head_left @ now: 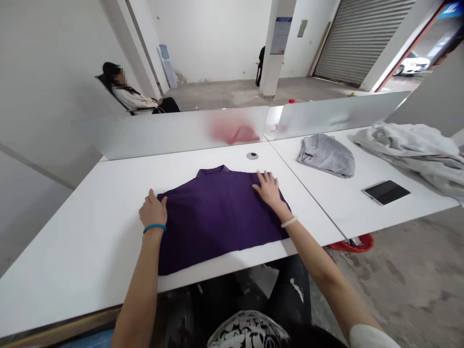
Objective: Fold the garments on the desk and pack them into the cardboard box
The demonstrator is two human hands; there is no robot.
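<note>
A dark purple collared shirt (pixel 221 217) lies spread on the white table in front of me, its collar at the far side and its lower edge close to the table's front edge. At the shirt's left shoulder corner rests my left hand (pixel 152 211), thumb over the cloth and apart from the other fingers, which are partly bent beside the edge. My right hand (pixel 268 189) lies flat near the right shoulder, palm down with fingers spread on the fabric. Neither hand lifts the cloth.
On the white table (pixel 72 232), a grommet (pixel 253 155) sits beyond the collar. Rightward are a folded grey cloth (pixel 326 154), a tablet (pixel 386 192) and a pale fabric pile (pixel 416 145). A frosted divider (pixel 174 130) borders the back; a person (pixel 134 99) sits beyond it. A red basket (pixel 357 244) is below.
</note>
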